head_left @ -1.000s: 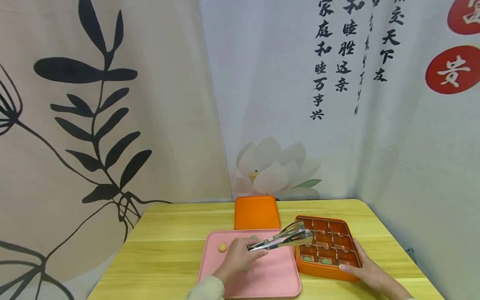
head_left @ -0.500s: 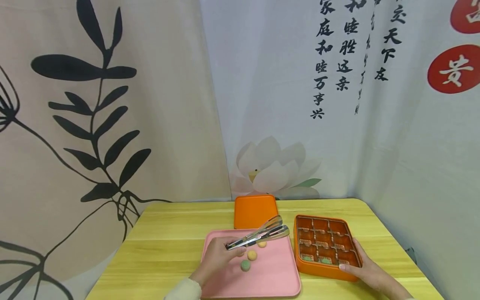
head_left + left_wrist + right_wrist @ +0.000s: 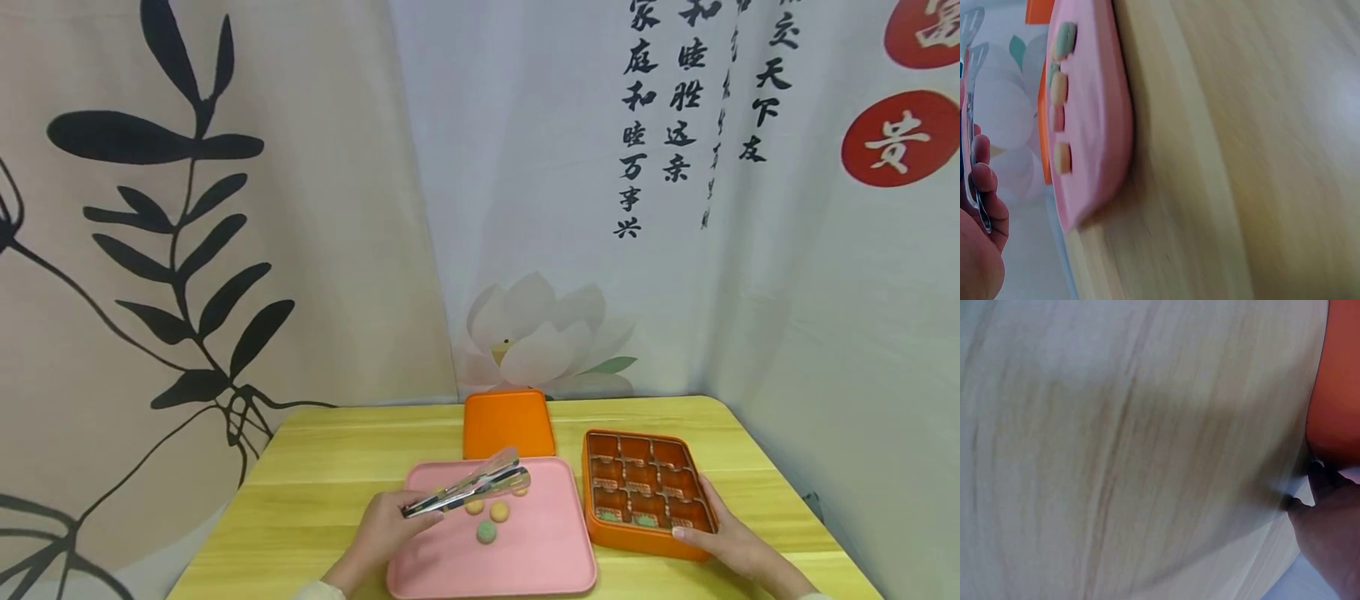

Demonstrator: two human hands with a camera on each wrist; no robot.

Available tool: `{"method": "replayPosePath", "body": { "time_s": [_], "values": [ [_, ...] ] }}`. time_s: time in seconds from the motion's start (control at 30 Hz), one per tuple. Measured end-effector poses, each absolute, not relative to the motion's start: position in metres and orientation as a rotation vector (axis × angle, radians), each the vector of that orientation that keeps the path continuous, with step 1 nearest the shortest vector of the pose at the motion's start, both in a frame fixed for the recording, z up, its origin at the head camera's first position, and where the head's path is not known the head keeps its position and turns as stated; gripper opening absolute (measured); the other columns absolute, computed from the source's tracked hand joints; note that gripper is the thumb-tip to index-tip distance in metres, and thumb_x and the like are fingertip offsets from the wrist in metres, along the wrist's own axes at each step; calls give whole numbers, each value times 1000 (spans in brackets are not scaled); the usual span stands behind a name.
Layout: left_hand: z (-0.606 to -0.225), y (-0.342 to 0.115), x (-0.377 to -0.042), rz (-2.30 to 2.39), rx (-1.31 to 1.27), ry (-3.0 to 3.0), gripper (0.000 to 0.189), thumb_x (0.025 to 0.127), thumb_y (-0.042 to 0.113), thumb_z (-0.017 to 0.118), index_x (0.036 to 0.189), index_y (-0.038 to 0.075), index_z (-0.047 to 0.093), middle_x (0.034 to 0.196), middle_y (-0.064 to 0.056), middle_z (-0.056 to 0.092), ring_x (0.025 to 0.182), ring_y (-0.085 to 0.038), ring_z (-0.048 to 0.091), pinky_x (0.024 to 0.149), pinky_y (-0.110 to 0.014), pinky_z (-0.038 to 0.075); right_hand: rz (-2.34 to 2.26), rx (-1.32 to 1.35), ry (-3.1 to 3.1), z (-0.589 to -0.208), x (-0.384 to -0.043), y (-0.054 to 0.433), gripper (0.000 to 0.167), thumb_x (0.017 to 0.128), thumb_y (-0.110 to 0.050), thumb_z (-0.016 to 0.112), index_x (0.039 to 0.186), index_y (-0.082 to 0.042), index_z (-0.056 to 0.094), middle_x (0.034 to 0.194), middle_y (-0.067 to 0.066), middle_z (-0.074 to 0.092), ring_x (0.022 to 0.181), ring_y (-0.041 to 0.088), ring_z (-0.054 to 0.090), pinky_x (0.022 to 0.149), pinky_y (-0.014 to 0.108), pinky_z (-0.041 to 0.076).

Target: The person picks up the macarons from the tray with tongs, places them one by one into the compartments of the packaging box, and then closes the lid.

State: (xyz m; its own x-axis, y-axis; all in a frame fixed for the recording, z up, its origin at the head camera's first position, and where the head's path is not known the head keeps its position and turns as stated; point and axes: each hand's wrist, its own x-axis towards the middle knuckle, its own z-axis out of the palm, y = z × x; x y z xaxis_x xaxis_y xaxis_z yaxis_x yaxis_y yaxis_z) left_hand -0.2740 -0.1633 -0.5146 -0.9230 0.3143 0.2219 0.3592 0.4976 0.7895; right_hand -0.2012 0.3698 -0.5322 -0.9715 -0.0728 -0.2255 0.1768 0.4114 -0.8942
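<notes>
My left hand (image 3: 384, 529) grips a pair of metal tongs (image 3: 480, 485) by the hinge end, above the left side of the pink tray (image 3: 543, 554). The two tips are a little apart and point right, with nothing between them. On the tray lie several small round cookies, among them a green one (image 3: 487, 532) and a yellow one (image 3: 499, 511); the tongs partly cover others. My right hand (image 3: 738, 546) holds the orange box (image 3: 637, 538) at its front right corner, thumb over the rim. Green pieces (image 3: 646, 520) sit in front compartments of its divided insert.
An orange lid (image 3: 508, 423) lies behind the tray. Tray and box stand side by side on the wooden table (image 3: 322, 475). A printed curtain (image 3: 360, 208) hangs right behind the table's far edge.
My left hand has drawn the tongs leftward, from over the box back across the tray, uncovering cookies. The right hand stays on the box. The head view has shifted slightly.
</notes>
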Motion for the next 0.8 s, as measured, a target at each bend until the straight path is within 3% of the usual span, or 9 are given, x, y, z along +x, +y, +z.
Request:
{"method": "replayPosePath", "body": {
  "time_s": [0.4,0.63,0.8],
  "values": [
    [-521,-199,-261,-1386,-540,-2735,34,79,36,83,102,11,78,88,5,73,67,-5,54,56,-22,45,-1548,87,2468,-531,-201,370,107,97,-29,65,152,-5,-24,152,41,-1,132,56,34,100,53,42],
    [-528,-216,-255,-1351,-514,-2805,37,80,43,81,101,13,78,84,9,71,62,-6,52,53,-23,44,-1582,79,2438,-532,-203,369,107,98,-27,64,151,-4,-25,152,41,0,131,55,37,98,50,45],
    [-536,-225,-250,-1343,-527,-2813,36,79,41,82,100,12,78,88,7,73,67,-3,56,59,-23,48,-1559,78,2443,-532,-204,370,106,98,-28,63,151,-5,-25,152,41,2,131,55,36,98,50,45]
  ]
}}
